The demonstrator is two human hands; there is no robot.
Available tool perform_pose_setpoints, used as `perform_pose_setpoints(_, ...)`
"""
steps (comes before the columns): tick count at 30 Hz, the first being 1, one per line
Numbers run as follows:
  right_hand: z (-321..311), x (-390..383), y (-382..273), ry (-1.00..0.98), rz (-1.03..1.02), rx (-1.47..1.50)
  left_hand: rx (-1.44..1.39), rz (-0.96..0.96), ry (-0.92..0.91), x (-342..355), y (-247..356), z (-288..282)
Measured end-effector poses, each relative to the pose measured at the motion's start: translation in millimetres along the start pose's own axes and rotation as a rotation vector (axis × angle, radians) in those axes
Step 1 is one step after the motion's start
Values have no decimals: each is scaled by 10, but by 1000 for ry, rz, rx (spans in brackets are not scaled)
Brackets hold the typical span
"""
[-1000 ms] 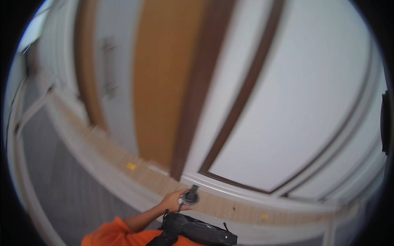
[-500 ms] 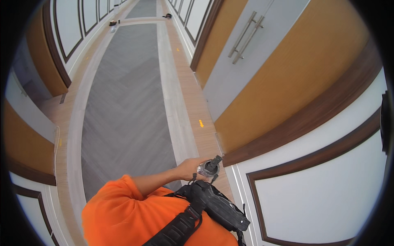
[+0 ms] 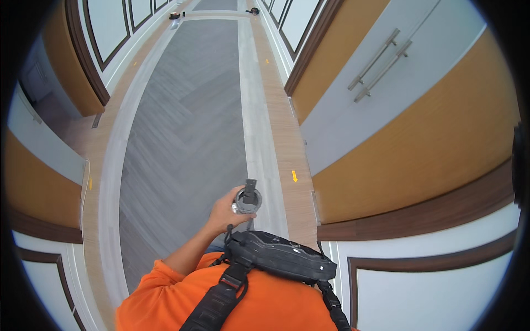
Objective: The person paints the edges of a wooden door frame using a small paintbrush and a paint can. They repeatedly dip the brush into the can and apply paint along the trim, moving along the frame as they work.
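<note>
My left hand [image 3: 223,212] is wrapped round a small, round, silvery container [image 3: 238,208] with a dark inside, held out in front of my body. A flat dark blade-like tool [image 3: 250,186] stands in the container, its end sticking up past the far rim. What else is inside is too small to make out. Just below the container, a black pouch [image 3: 281,256] hangs across my orange top on black straps. My right hand does not show.
A corridor floor [image 3: 187,121] of grey herringbone planks with pale borders runs ahead. Double doors with long metal handles [image 3: 381,66] stand at the right. On the left are a door [image 3: 47,138] and an opening. Small dark objects [image 3: 175,15] lie far off, and a yellow arrow [image 3: 295,176] marks the floor.
My left hand has moved left and farther out with the container still in it. The view has turned, and the pouch now sits more squarely across my front.
</note>
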State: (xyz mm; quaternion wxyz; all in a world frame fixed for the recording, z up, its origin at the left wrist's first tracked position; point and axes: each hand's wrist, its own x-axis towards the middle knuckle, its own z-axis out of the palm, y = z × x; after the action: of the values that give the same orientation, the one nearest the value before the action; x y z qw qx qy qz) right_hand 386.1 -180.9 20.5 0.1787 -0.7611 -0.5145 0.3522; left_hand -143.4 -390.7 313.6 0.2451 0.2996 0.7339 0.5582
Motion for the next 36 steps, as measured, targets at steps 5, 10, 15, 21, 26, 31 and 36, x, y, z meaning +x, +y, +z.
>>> perform_pose_setpoints(5,841,353,-662,-90,-8,10,-55,-77,79,1029,5,-933)
perform_pose_setpoints(10,1734,256,-1800,-158,102,69,-39,-50,160,2006,-120,-1718)
perform_pose_setpoints(15,1959,658,-1612,-157,35,-164,-122,39,212,3126,-458,-1988)
perform_pose_setpoints(21,3277,1287,-3269,-154,244,-170,-125,-87,393,4622,-836,-2472)
perform_pose_setpoints(26,4404,2284,-5373,-130,114,-192,-309,-108,455,5743,-1028,-2886)
perform_pose_setpoints(31,6555,2660,-8242,46,-845,-6,-367,-54,598,6735,-841,-3470)
perform_pose_setpoints(36,8197,1593,-11405,-396,-856,130,-216,-116,716,7720,-866,-4315)
